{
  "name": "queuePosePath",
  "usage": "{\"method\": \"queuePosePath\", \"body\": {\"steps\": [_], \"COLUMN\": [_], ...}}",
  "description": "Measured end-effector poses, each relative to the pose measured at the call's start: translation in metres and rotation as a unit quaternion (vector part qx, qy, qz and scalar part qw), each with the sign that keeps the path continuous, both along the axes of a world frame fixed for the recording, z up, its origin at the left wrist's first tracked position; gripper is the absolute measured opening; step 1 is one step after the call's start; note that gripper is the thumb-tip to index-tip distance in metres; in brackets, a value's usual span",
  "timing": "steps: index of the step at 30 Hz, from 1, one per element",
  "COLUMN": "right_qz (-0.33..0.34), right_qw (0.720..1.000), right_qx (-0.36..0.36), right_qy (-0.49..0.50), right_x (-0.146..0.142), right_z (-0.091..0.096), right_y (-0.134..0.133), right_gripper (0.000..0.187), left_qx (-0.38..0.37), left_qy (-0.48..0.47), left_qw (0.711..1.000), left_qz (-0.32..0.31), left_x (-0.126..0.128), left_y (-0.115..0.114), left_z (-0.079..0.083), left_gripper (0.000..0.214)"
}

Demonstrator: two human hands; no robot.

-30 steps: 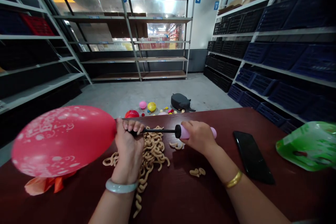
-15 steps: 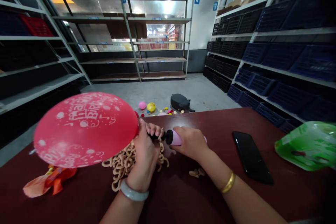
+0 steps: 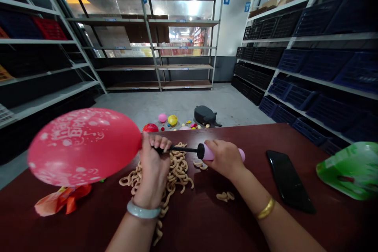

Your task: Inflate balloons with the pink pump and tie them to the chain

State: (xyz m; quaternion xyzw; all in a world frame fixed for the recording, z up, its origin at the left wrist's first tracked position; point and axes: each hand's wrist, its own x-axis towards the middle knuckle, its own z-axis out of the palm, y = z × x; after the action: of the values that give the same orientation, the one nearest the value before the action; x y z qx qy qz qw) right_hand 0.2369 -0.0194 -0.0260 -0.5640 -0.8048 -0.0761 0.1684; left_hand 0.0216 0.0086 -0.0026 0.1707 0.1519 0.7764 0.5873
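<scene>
A red balloon [image 3: 85, 147] with white birthday lettering is inflated and sticks out to the left of my left hand [image 3: 155, 161]. That hand is closed around the balloon's neck and the black nozzle end of a hand pump; the neck itself is hidden by my fingers. My right hand [image 3: 224, 157] wraps the pump's pink barrel [image 3: 208, 152]. Between the hands the black rod [image 3: 186, 149] shows at length. Beneath and beside my left hand lies a heap of tan curled rings [image 3: 177, 169], apparently a snack.
On the brown table [image 3: 206, 224] lie a black phone [image 3: 289, 181], a green plastic pack [image 3: 351, 169] and an orange bag [image 3: 63, 199]. Small balloons [image 3: 172, 120] and a dark grey bag [image 3: 205, 115] are on the floor beyond. Shelves [image 3: 183, 67] with crates stand around.
My hands have moved apart, so more of the pump's rod shows. My left hand and the red balloon have shifted left; my right hand has gone right. The view has turned slightly.
</scene>
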Motion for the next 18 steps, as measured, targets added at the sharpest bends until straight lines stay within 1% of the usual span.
{"method": "queuePosePath", "body": {"steps": [2, 5, 7, 9, 11, 13, 16, 18], "right_qz": [0.002, 0.007, 0.013, 0.020, 0.026, 0.031, 0.029, 0.022], "right_qw": [1.000, 1.000, 0.999, 0.999, 0.998, 0.998, 0.999, 0.999], "right_qx": [-0.003, -0.011, -0.013, -0.015, -0.019, -0.025, -0.031, -0.031], "right_qy": [0.004, 0.016, 0.028, 0.040, 0.045, 0.045, 0.031, 0.020], "right_x": [-0.005, -0.014, -0.017, -0.019, -0.017, -0.013, -0.003, 0.004], "right_z": [-0.001, -0.003, -0.003, -0.004, -0.005, -0.006, -0.009, -0.010], "right_y": [-0.003, -0.007, -0.009, -0.009, -0.007, -0.003, 0.005, 0.009], "right_gripper": [0.039, 0.037, 0.034, 0.033, 0.035, 0.036, 0.037, 0.037], "left_qx": [-0.019, -0.042, -0.050, -0.051, -0.048, -0.047, -0.049, -0.045], "left_qy": [0.014, 0.035, 0.044, 0.049, 0.053, 0.053, 0.042, 0.036], "left_qw": [1.000, 0.998, 0.997, 0.997, 0.997, 0.997, 0.998, 0.998], "left_qz": [-0.002, -0.020, -0.027, -0.023, -0.021, -0.017, -0.006, 0.013], "left_x": [0.023, 0.051, 0.062, 0.065, 0.060, 0.047, 0.017, -0.004], "left_y": [-0.005, -0.014, -0.019, -0.021, -0.020, -0.015, -0.006, 0.000], "left_z": [-0.006, -0.012, -0.013, -0.011, -0.008, -0.006, -0.001, 0.004], "left_gripper": [0.043, 0.044, 0.045, 0.045, 0.045, 0.044, 0.043, 0.042]}}
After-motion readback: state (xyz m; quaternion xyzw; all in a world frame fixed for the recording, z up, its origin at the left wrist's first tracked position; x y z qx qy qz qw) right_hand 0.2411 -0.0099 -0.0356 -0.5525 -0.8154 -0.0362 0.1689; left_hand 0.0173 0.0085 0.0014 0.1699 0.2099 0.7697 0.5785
